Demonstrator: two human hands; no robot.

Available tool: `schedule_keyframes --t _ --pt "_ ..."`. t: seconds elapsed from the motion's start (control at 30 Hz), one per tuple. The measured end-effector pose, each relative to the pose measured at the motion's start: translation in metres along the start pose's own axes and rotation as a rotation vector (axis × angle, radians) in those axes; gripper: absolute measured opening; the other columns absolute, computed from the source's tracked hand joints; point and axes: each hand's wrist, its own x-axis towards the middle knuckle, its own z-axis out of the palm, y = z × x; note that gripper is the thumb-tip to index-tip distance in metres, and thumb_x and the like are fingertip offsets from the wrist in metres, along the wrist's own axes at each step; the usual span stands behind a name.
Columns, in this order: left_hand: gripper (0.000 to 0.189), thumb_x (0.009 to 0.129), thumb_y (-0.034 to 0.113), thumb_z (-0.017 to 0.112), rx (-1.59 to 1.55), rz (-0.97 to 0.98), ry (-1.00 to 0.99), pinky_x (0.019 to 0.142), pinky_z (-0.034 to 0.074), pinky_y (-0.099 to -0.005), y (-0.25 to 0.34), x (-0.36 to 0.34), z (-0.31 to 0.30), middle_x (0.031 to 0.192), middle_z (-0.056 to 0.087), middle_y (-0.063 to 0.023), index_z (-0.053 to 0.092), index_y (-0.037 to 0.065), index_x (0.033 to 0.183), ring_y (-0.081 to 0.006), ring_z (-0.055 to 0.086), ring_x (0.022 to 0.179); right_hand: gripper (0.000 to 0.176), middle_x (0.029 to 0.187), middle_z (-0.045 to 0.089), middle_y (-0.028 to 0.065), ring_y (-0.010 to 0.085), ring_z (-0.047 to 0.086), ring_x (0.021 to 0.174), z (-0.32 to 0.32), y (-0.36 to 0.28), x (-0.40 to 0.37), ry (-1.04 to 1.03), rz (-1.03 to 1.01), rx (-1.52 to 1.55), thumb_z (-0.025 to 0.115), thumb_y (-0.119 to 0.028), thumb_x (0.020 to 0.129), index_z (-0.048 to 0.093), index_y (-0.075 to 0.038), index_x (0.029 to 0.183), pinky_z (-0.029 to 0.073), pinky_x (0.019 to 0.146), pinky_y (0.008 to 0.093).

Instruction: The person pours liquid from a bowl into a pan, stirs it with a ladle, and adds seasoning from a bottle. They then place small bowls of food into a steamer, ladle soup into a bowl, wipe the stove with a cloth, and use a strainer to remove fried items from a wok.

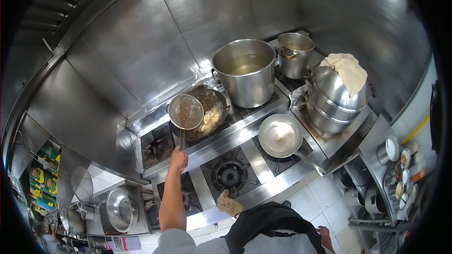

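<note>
My left hand is closed round the handle of a round mesh strainer. The strainer's bowl is over the left part of a dark wok, hiding some of it. Pale, battered-looking food lies in bubbling oil to the right of the strainer. Down beside my body, at the lower right, is my right hand; it is small in view and I cannot make out its fingers clearly. A crumpled tan cloth lies at the front edge of the stove.
Right of the wok stands a big pot of yellowish liquid, with a smaller pot behind. A steel frying pan has its handle sticking out toward the front. A domed steamer carries a cloth. Shelves stand right.
</note>
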Motion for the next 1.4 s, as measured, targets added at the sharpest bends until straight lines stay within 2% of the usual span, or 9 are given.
schedule_keyframes --t 0.23,0.3,0.37,0.4,0.53,0.63,0.8,1.13,1.4 --pt "0.054 0.087 0.004 0.040 -0.124 0.034 0.084 0.032 0.021 -0.0237 0.006 0.019 -0.029 0.059 0.043 -0.0011 0.035 0.016 0.140 -0.0079 0.032 0.037 0.030 0.108 0.054 0.0120 0.0343 0.060 0.091 0.000 -0.003 -0.004 -0.002 -0.011 0.059 0.054 -0.021 0.095 0.052 -0.009 0.123 0.052 0.075 0.0522" --pt "0.037 0.089 0.009 0.045 0.168 0.141 0.103 0.038 0.040 -0.0366 -0.009 0.058 -0.050 0.066 0.058 -0.0099 0.045 0.007 0.126 -0.0228 0.055 0.045 0.029 0.106 0.054 0.0111 0.0340 0.060 0.090 0.001 -0.004 -0.001 -0.008 -0.001 -0.058 0.054 -0.021 0.095 0.053 -0.010 0.122 0.052 0.074 0.0522" --pt "0.041 0.086 0.011 0.049 1.020 0.428 0.562 0.071 0.054 -0.0504 -0.011 0.078 -0.050 0.093 0.069 -0.0261 0.045 0.003 0.126 -0.0437 0.069 0.082 0.029 0.106 0.054 0.0109 0.0340 0.060 0.090 0.002 -0.006 -0.003 0.008 0.019 -0.015 0.054 -0.021 0.095 0.053 -0.010 0.122 0.052 0.074 0.0521" --pt "0.056 0.081 0.010 0.049 0.869 0.192 0.476 0.102 0.042 -0.0510 0.029 0.029 -0.017 0.117 0.062 -0.0360 0.044 0.001 0.136 -0.0525 0.055 0.117 0.028 0.105 0.054 0.0107 0.0340 0.060 0.090 0.002 -0.005 -0.003 0.027 0.040 0.032 0.053 -0.021 0.096 0.053 -0.010 0.122 0.052 0.074 0.0520" --pt "0.049 0.082 0.011 0.052 0.909 0.247 0.418 0.098 0.046 -0.0516 -0.002 0.077 -0.005 0.115 0.063 -0.0345 0.044 0.002 0.129 -0.0500 0.059 0.113 0.029 0.105 0.054 0.0110 0.0341 0.060 0.090 0.005 -0.005 -0.010 0.029 0.026 0.034 0.053 -0.021 0.096 0.052 -0.009 0.123 0.052 0.075 0.0520" --pt "0.030 0.082 0.009 0.048 0.437 -0.008 0.075 0.043 0.044 -0.0401 -0.006 0.096 0.014 0.073 0.060 -0.0168 0.048 0.004 0.112 -0.0269 0.059 0.053 0.032 0.108 0.055 0.0119 0.0345 0.061 0.090 0.003 0.003 -0.007 0.037 0.041 0.058 0.053 -0.021 0.095 0.052 -0.009 0.125 0.052 0.075 0.0523" --pt "0.004 0.083 0.008 0.045 0.001 -0.230 -0.079 0.035 0.027 -0.0280 -0.005 0.101 0.035 0.056 0.041 -0.0023 0.046 0.008 0.080 -0.0120 0.036 0.040 0.034 0.110 0.056 0.0125 0.0341 0.061 0.090 -0.003 0.020 -0.001 -0.011 -0.035 -0.093 0.054 -0.020 0.095 0.053 -0.007 0.126 0.052 0.075 0.0516" --pt "0.030 0.092 0.013 0.042 -0.177 -0.281 -0.261 0.032 0.022 -0.0230 0.012 0.071 0.048 0.050 0.031 0.0052 0.039 0.016 0.063 -0.0065 0.029 0.037 0.032 0.108 0.055 0.0128 0.0337 0.061 0.089 -0.001 0.021 0.012 -0.021 -0.049 -0.061 0.054 -0.019 0.095 0.053 -0.006 0.125 0.055 0.073 0.0489" --pt "0.029 0.088 0.002 0.039 -0.106 -0.130 -0.157 0.031 0.023 -0.0243 0.017 0.023 0.029 0.059 0.043 -0.0002 0.043 0.015 0.113 -0.0076 0.034 0.037 0.034 0.110 0.054 0.0127 0.0342 0.060 0.092 0.011 -0.001 0.002 0.036 0.026 0.098 0.054 -0.021 0.095 0.051 -0.008 0.127 0.055 0.074 0.0516"
